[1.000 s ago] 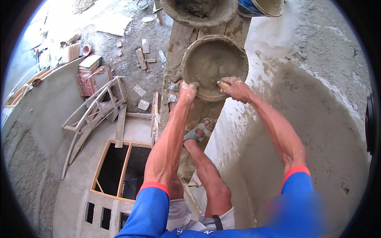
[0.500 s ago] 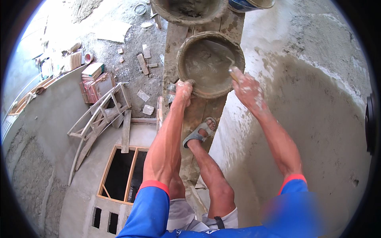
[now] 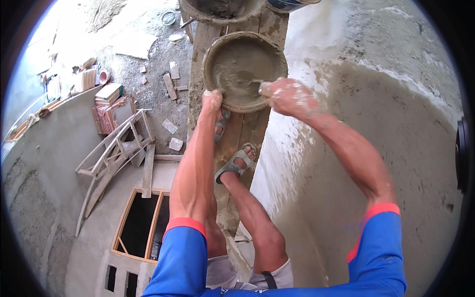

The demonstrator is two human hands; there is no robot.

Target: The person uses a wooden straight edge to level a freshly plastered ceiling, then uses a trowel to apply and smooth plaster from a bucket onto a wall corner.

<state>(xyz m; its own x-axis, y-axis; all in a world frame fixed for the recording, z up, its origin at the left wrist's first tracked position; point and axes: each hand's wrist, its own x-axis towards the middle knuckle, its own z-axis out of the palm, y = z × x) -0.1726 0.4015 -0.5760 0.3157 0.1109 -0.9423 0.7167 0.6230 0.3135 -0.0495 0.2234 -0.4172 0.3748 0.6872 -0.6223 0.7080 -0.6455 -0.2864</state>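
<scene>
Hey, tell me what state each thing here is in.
Near basin: upright, partly filled with wet-looking grey mix
Left hand: closed on the near basin's edge
Tool: held over the near basin, blade unclear
Right hand: closed around the tool
Far basin: partly filled, cut off above
Blue bucket: mostly out of view
Sandals: worn
Framed opening: dark inside

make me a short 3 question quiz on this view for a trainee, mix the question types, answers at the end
1. True or false: the left hand grips the rim of the nearer basin.
2. What is the right hand holding?
3. Fill in the blank: the nearer basin stands on planks made of ____.

Key:
1. True.
2. A handled tool, its end over the basin.
3. Wood.
</scene>
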